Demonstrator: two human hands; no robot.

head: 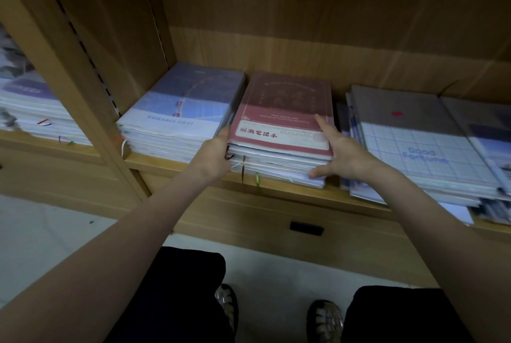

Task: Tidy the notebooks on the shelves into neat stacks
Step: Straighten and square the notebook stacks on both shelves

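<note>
A stack of notebooks topped by a red notebook (284, 110) sits in the middle of the wooden shelf (177, 165). My left hand (214, 153) presses against the stack's left front corner, fingers tucked between it and the neighbouring pile. My right hand (341, 153) holds the right front corner: the forefinger lies straight on the red cover and the thumb presses the lower notebooks' front edge. Left of it lies a neat stack with a blue "Romance First" cover (179, 113). To the right is a looser pile topped by a grey grid "Good Fortune" notebook (414, 138).
A vertical wooden divider (91, 99) separates this bay from another bay at left holding more stacked notebooks (33, 110). Below the shelf is a drawer front with a dark handle slot (306, 228). My legs and sandals show at the bottom over a pale floor.
</note>
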